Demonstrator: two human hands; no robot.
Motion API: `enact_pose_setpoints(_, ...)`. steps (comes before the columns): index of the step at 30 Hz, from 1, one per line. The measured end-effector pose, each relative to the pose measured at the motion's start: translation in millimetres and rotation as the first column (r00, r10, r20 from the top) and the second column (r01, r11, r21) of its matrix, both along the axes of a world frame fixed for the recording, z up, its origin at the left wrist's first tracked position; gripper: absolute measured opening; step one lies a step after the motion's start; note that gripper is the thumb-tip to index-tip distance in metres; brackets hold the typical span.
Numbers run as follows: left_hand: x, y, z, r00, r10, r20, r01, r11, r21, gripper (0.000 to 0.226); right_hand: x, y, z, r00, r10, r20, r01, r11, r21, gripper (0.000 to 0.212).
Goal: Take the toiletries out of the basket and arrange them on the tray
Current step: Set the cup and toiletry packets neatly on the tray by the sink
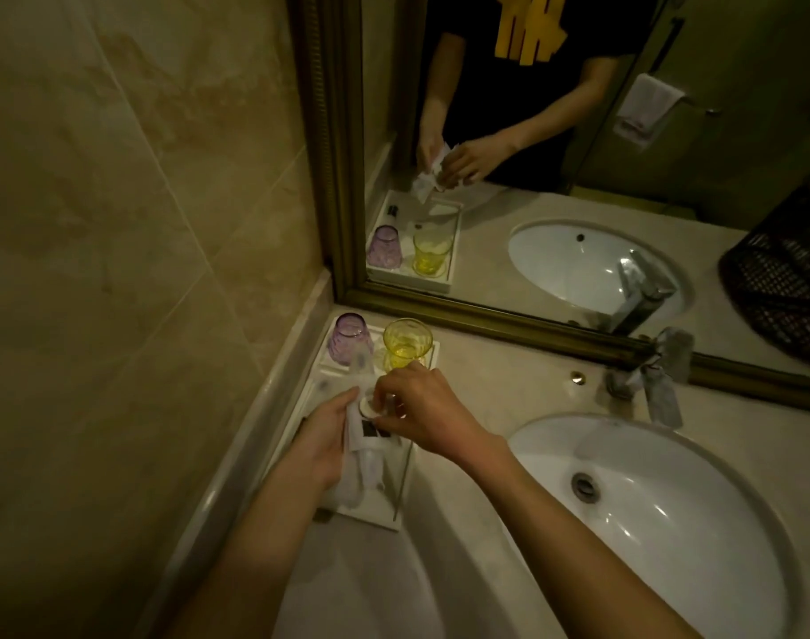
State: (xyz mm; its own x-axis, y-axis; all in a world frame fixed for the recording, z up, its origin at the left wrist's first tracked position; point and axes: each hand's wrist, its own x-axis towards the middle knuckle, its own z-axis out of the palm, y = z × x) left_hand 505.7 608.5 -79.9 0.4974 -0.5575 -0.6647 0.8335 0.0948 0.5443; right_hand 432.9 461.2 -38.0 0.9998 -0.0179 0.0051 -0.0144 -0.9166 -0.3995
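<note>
- A small white packet (pixel 368 442) with a dark label is held over the white tray (pixel 389 514), near the tray's middle.
- The left hand (pixel 327 433) grips the packet from the left side, fingers curled around it.
- The right hand (pixel 421 410) comes in from the right. Its fingertips (pixel 384 398) pinch a small round white thing (pixel 368 408) at the top of the packet. What that round thing is cannot be told.
- Both hands touch the packet, close together.
- The tray sits on the worktop (pixel 486 385), in the corner by the tiled wall (pixel 117 223) and the mirror (pixel 578 154).
- At the far end of the tray stand two glasses. The purple glass (pixel 347 339) is upside down on the left. The yellow glass (pixel 407 343) stands upright just beside it on the right.
- More pale things lie on the tray under the hands, but they are too blurry to name.
- A white sink (pixel 670 500) is set in the worktop to the right of the tray, with a silver tap (pixel 652 380) behind it.
- The mirror shows the two hands, the tray and the glasses again, plus a person's black shirt with yellow marks.
- A black mesh basket (pixel 785 279) shows in the mirror, at the far right, well apart from the tray.
- A white towel (pixel 647 108) hangs on a rail, seen in the mirror too.
</note>
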Motion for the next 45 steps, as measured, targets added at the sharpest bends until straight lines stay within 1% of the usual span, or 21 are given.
enact_pose_setpoints(2,-3,2,0,1.000,-0.015,0.009,0.015,1.000,0.017,0.036,-5,1,0,0.999,0.019,0.027,-0.018,1.000,-0.013,0.023)
enact_pose_setpoints(4,-3,7,0,1.000,-0.019,0.005,0.018,0.999,0.043,0.038,-13,-2,-2,0.997,-0.007,0.081,0.002,0.998,0.057,0.023)
enact_pose_setpoints(7,4,19,2,0.999,0.019,-0.027,-0.017,0.999,0.040,0.042,-29,-11,-16,0.975,-0.166,0.148,0.130,0.965,0.229,0.022)
enact_pose_setpoints(8,7,24,3,0.999,0.035,-0.040,-0.034,0.999,0.011,0.044,-37,-13,-23,0.969,-0.203,0.142,0.164,0.955,0.247,0.022)
enact_pose_setpoints(10,12,32,6,0.997,0.061,-0.041,-0.064,0.996,-0.060,0.046,-50,-8,-44,0.982,-0.183,0.057,0.170,0.969,0.179,0.022)
enact_pose_setpoints(12,16,37,8,0.998,0.062,-0.018,-0.063,0.994,-0.091,0.046,-62,6,-70,0.991,-0.097,-0.094,0.103,0.993,0.059,0.019)
enact_pose_setpoints(13,17,38,8,0.998,0.057,-0.004,-0.058,0.994,-0.093,0.046,-67,14,-82,0.988,-0.064,-0.140,0.066,0.998,0.007,0.015)
enact_pose_setpoints(15,16,40,9,0.998,0.058,0.006,-0.058,0.994,-0.089,0.046,-73,27,-102,0.986,-0.020,-0.163,0.011,0.998,-0.058,0.006)
enact_pose_setpoints(18,15,42,7,0.998,0.059,-0.017,-0.060,0.994,-0.092,0.047,-75,41,-115,0.983,0.022,-0.181,-0.042,0.993,-0.106,0.007)
enact_pose_setpoints(22,12,40,5,0.999,0.052,-0.013,-0.053,0.995,-0.081,0.048,-70,44,-115,0.984,0.064,-0.168,-0.087,0.987,-0.133,0.010)
enact_pose_setpoints(27,11,35,3,0.999,0.037,0.000,-0.037,0.998,-0.060,0.048,-67,46,-111,0.970,0.071,-0.233,-0.104,0.985,-0.136,0.022)
enact_pose_setpoints(29,13,35,2,0.999,0.031,0.011,-0.031,0.998,-0.057,0.047,-70,45,-110,0.972,0.050,-0.231,-0.074,0.993,-0.095,0.023)
enact_pose_setpoints(31,14,35,3,1.000,0.027,0.013,-0.026,0.998,-0.063,0.047,-70,40,-103,0.976,-0.033,-0.214,0.034,0.999,-0.002,0.023)
enact_pose_setpoints(32,15,36,3,1.000,0.023,0.013,-0.022,0.998,-0.066,0.047,-67,37,-96,0.974,-0.127,-0.187,0.145,0.986,0.085,0.022)
enact_pose_setpoints(33,15,35,3,1.000,0.018,0.014,-0.017,0.998,-0.066,0.047,-62,34,-87,0.957,-0.246,-0.153,0.274,0.942,0.196,0.018)
enact_pose_setpoints(35,16,34,1,1.000,0.001,0.011,-0.001,0.999,-0.046,0.047,-49,30,-67,0.880,-0.462,-0.110,0.463,0.784,0.414,0.013)
enact_pose_setpoints(37,16,32,-1,1.000,-0.027,-0.015,0.026,1.000,-0.013,0.047,-32,29,-46,0.816,-0.559,-0.144,0.535,0.639,0.553,0.025)
enact_pose_setpoints(38,15,31,-2,0.999,-0.037,-0.021,0.037,0.999,0.007,0.047,-25,30,-38,0.804,-0.565,-0.186,0.550,0.587,0.594,0.031)
enact_pose_setpoints(40,14,29,-4,0.999,-0.048,-0.013,0.049,0.998,0.045,0.045,-13,32,-28,0.802,-0.527,-0.282,0.571,0.533,0.624,0.035)
enact_pose_setpoints(42,11,27,-6,0.999,-0.050,-0.014,0.050,0.997,0.055,0.044,-5,34,-24,0.812,-0.473,-0.342,0.571,0.519,0.636,0.027)
enact_pose_setpoints(45,10,29,-8,0.998,-0.045,-0.032,0.047,0.998,0.044,0.040,1,30,-24,0.821,-0.452,-0.349,0.555,0.489,0.673,0.022)
